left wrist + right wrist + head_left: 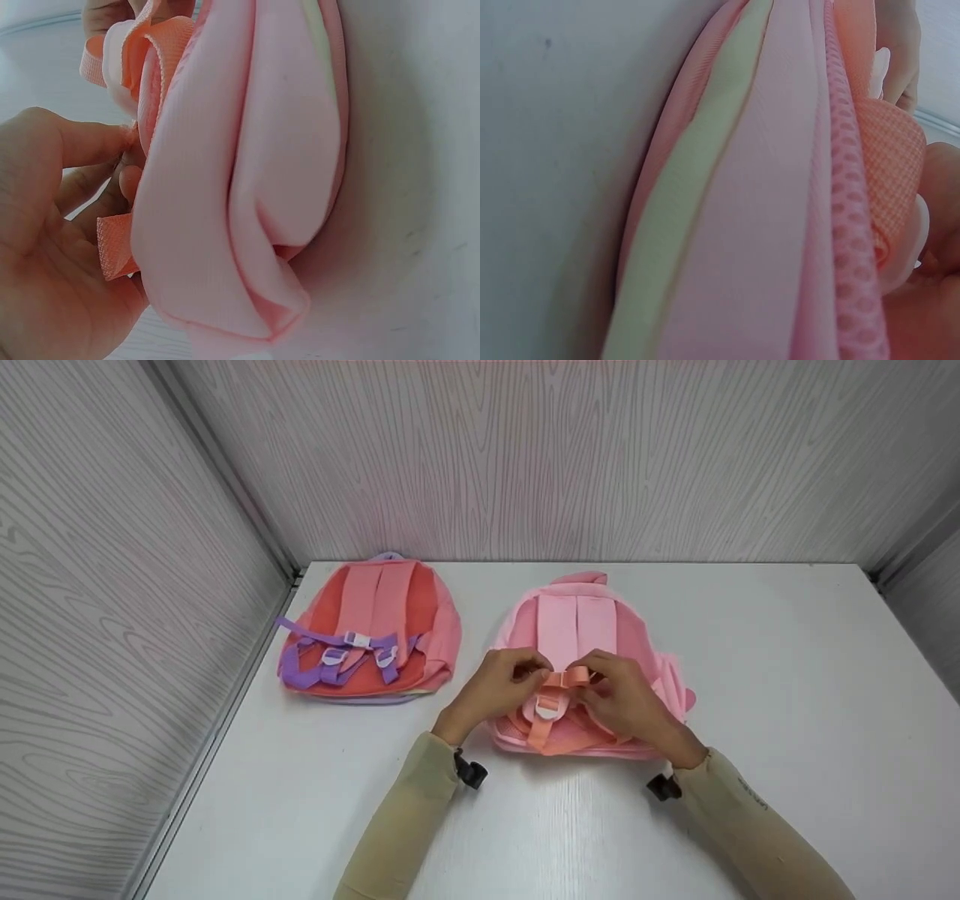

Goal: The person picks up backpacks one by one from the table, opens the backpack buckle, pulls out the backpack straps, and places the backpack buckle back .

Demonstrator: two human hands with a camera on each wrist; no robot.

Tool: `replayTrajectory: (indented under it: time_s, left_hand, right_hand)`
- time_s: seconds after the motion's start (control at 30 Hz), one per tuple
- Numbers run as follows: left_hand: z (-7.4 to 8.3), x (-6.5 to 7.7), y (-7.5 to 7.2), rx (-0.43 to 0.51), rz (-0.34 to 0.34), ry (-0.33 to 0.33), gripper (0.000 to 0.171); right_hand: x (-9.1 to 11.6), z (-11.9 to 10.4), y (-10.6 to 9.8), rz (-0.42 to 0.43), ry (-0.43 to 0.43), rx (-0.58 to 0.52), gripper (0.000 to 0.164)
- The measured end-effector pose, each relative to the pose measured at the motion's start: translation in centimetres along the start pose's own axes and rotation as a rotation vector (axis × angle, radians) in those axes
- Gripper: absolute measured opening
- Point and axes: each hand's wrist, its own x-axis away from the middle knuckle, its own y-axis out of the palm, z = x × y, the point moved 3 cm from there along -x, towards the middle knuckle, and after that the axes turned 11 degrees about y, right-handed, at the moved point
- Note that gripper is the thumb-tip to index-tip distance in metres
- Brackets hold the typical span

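A small pink backpack point(634, 641) lies with its shoulder straps facing up, and both hands are over its lower half. My left hand point(499, 686) pinches an orange webbing strap point(555, 680) between thumb and fingers. Beside it, my right hand point(626, 697) grips the same webbing where it forms a loop point(577, 675). Just below hangs a white buckle point(547, 706) threaded with orange webbing. From the left wrist, the bag's pink side point(195, 195) hides part of the fingers. In the right wrist view, the bag and webbing point(892, 165) cover most of the right hand.
To the left lies a second backpack point(442, 637), coral and pink, its purple straps point(300, 675) and white buckles on top. Both bags rest on a white table point(787, 675). Wood-grain panels point(525, 457) stand at the back and sides.
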Motion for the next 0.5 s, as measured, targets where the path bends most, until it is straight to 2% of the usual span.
replayTrajectory:
  time_s: [0.23, 0.5]
  left_hand:
    - [0.04, -0.11, 0.24, -0.003, -0.004, -0.018, 0.013]
    - [0.17, 0.03, 0.3, -0.008, 0.005, -0.001, 0.013]
  right_hand:
    - [-0.03, 0.01, 0.02, -0.002, 0.014, -0.006, 0.025]
    - [0.0, -0.08, 0.11, -0.004, 0.017, 0.003, 0.024]
